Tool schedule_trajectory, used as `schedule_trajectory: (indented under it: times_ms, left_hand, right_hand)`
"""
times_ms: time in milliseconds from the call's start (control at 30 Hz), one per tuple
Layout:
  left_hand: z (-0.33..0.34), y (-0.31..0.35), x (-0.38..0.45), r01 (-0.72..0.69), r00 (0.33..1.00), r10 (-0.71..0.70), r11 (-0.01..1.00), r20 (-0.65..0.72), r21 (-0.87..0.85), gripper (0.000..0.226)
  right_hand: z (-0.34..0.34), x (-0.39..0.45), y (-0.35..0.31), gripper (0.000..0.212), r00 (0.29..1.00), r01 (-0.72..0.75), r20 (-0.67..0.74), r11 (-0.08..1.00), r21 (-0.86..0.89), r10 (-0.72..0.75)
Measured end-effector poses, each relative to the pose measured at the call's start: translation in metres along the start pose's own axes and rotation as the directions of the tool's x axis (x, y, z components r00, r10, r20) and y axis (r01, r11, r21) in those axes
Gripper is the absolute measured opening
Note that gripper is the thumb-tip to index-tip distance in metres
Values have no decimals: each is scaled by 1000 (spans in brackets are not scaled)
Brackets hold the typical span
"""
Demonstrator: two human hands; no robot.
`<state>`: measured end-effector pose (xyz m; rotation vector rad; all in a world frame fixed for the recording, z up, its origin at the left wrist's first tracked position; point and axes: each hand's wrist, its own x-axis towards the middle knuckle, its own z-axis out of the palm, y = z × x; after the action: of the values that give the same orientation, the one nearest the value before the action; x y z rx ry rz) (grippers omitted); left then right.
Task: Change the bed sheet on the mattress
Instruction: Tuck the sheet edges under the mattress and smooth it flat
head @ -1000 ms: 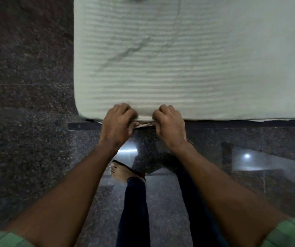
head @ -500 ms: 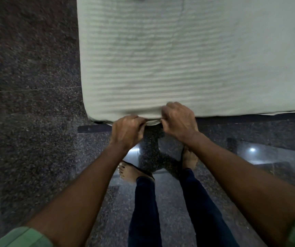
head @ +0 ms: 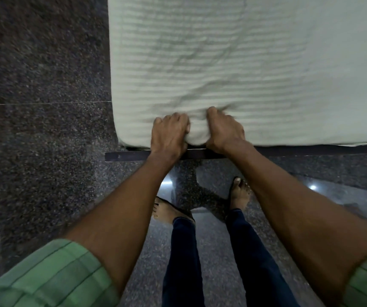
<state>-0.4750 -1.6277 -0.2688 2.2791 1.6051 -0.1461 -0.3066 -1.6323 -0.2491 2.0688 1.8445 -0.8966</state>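
A pale, faintly striped bed sheet (head: 233, 63) covers the mattress, which fills the upper right of the head view. Both hands sit at the mattress's near edge, close to its left corner. My left hand (head: 170, 132) grips a bunch of the sheet with curled fingers. Right beside it, my right hand (head: 223, 127) grips the same bunched fold. The cloth puckers up between the two hands, and creases run away from them across the sheet. The underside of the mattress edge is hidden.
A dark bed frame rail (head: 129, 155) juts out below the mattress edge. Polished dark granite floor (head: 40, 140) lies to the left and below. My bare feet (head: 240, 192) stand close to the frame.
Both hands moved up from under the mattress edge onto its top rim and now bunch the sheet between them. New creases appeared in the cloth.
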Motion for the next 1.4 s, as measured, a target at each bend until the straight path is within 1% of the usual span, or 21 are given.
schedule_trajectory:
  times_ms: [67,133,200,267,333,400,533,633,733,800,833,867,900,933,967,1033,1067,1133,1233,1333,1400]
  left_hand:
    - [-6,-19,-8,-93,995,95,975,3,-200,44]
    - [-14,-35,-17,-185,982,189,909,-26,-372,41]
    - [-20,-50,-28,-259,966,249,915,-73,-311,39]
    - [-23,-71,-38,-212,973,191,962,-132,-172,45]
    - [-25,-90,-45,-147,978,125,982,-170,-120,43]
    - [-26,-97,-49,-178,971,162,981,-173,-79,29]
    - [-22,-88,-52,-212,969,207,977,-137,-18,18]
    - [-27,-88,-45,-201,979,200,979,-34,-15,16]
    - [-39,-93,-37,-335,932,332,942,142,-5,12]
    - [-48,-102,-31,-446,875,435,895,214,3,20]
    - [-49,-105,-31,-420,886,422,906,192,-52,23]
    - [-50,-110,-29,-317,933,338,935,125,-161,25]
    - [-51,-113,-28,-178,980,195,938,28,-299,25]
    - [-50,-120,-23,-52,997,23,907,-74,-417,23]
    - [-50,-128,-17,41,978,-135,869,-157,-494,21]
    - [-53,-146,-4,172,916,-337,819,-217,-547,13]
    - [-53,-154,4,214,902,-377,814,-210,-540,9]
    - [-55,-167,18,239,911,-369,835,-182,-496,20]
    - [-58,-181,46,233,915,-371,806,-157,-544,31]
    - [-62,-191,77,351,875,-484,652,-13,-673,40]
    - [-63,-200,93,447,836,-536,539,119,-714,40]
  right_hand:
    - [-10,-5,1,50,998,-34,55,976,217,23]
    - [-11,-17,-8,43,997,48,-75,966,253,-30]
    - [3,-29,-27,45,956,189,-247,975,115,-156]
    - [22,-33,-54,47,923,252,-295,967,-27,-249]
    - [34,-29,-71,36,903,242,-341,965,-98,-261]
    - [43,-27,-78,20,879,240,-384,958,-156,-283]
    - [56,-34,-75,17,857,228,-420,951,-210,-299]
    - [56,-37,-78,15,892,184,-383,967,-175,-239]
    - [51,-40,-86,8,940,154,-256,952,-265,-223]
    - [49,-41,-95,21,967,162,-137,935,-314,-214]
    - [46,-44,-100,28,976,140,-127,954,-264,-179]
    - [44,-45,-106,29,979,93,-166,986,-141,-116]
    - [42,-45,-112,27,975,27,-220,999,30,-20]
    - [42,-41,-118,22,959,-15,-276,982,187,67]
    - [41,-36,-127,17,936,-18,-330,955,295,120]
    - [41,-22,-148,11,897,24,-419,933,360,139]
    - [43,-13,-158,15,892,40,-435,935,352,125]
    - [42,2,-180,34,901,18,-413,942,336,130]
    - [33,26,-210,43,879,-108,-393,915,389,270]
    - [22,49,-231,44,879,-222,-333,911,349,342]
    - [17,59,-241,54,886,-278,-296,920,277,357]
